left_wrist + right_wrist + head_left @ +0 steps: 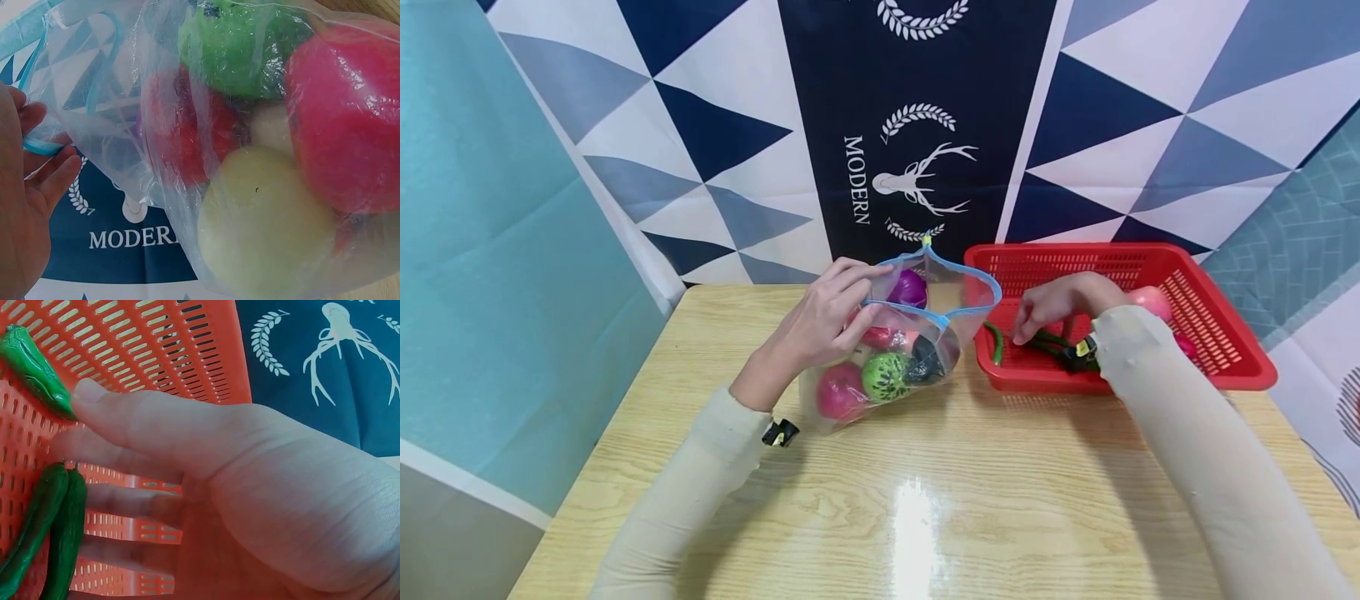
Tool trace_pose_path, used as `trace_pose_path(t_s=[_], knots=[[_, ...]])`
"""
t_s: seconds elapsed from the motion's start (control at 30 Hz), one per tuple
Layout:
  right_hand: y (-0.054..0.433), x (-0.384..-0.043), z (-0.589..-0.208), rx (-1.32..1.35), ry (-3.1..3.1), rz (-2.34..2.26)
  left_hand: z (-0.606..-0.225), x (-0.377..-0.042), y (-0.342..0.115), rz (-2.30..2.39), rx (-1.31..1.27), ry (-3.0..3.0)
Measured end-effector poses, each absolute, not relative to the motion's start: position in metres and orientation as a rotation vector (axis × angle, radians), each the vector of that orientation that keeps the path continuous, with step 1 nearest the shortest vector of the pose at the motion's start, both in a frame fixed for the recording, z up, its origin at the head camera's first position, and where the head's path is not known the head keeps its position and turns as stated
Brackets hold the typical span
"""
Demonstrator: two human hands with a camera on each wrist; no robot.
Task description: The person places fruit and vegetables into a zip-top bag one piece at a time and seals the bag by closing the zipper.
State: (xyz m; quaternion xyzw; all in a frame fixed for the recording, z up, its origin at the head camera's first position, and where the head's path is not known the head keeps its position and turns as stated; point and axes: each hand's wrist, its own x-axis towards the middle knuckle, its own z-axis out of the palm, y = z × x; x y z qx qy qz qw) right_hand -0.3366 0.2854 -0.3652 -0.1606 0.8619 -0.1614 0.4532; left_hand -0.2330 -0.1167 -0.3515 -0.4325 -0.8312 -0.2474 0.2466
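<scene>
My left hand (831, 312) pinches the blue rim of a clear zip bag (891, 310), whose mouth gapes. Inside lie a purple ball-shaped item (910, 289), a green dark-patterned ball (883, 377), a pinkish-red fruit (841, 392) and a dark piece (925, 360). A pale yellow-green fruit (265, 225) and a red one (187, 131) show through the plastic in the left wrist view. My right hand (1060, 304) reaches into a red basket (1240, 358), fingers extended. Near its thumb is a green chili pepper (37, 375); two more peppers (65, 531) lie by the fingers. Contact is unclear.
The basket also holds a pink fruit (1150, 302) and a magenta item (1185, 346) at its right. A patterned cloth (730, 108) hangs behind the wooden table (865, 500). The bag stands just left of the basket.
</scene>
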Motion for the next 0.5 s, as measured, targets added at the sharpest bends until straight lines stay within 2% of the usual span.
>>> trace_pose_path(t_s=[0.5], knots=[[0.2872, -0.3329, -0.3587, -0.371, 2.180, -0.448, -0.3512, -0.2330, -0.1164, -0.671, -1.175, -2.276]])
